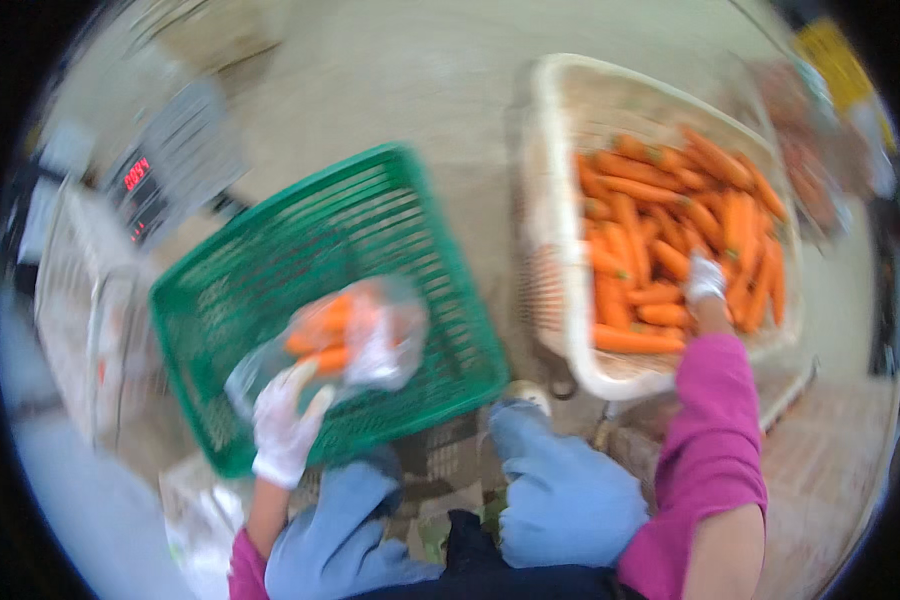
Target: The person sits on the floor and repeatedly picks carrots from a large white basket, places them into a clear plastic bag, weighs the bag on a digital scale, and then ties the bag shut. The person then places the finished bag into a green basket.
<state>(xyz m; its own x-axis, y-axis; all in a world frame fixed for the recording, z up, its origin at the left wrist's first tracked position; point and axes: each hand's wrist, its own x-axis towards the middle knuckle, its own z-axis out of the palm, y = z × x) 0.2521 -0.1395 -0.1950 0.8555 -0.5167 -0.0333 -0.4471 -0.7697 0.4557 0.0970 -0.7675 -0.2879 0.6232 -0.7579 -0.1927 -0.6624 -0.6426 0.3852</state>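
A clear plastic bag (pixel 395 330) with several carrots (pixel 332 318) inside lies in a green slotted crate (pixel 470 270). My left hand (pixel 288 425), in a white glove, is at the bag's near left end. Its thumb and fingers hold the loose film there. On the right, a cream basket (pixel 560 200) is heaped with loose orange carrots (pixel 630 235). My right hand (pixel 706 280), also gloved in white, is down among those carrots on the heap's near side. Its fingers are blurred and partly hidden, so their grip does not show.
A scale with a red lit display (pixel 138 172) stands at the far left, beside a pale basket (pixel 80 300). Past the carrot basket lie clear bags with orange contents (pixel 795 130) and a yellow object (pixel 835 60). White plastic (pixel 210 535) lies at the lower left.
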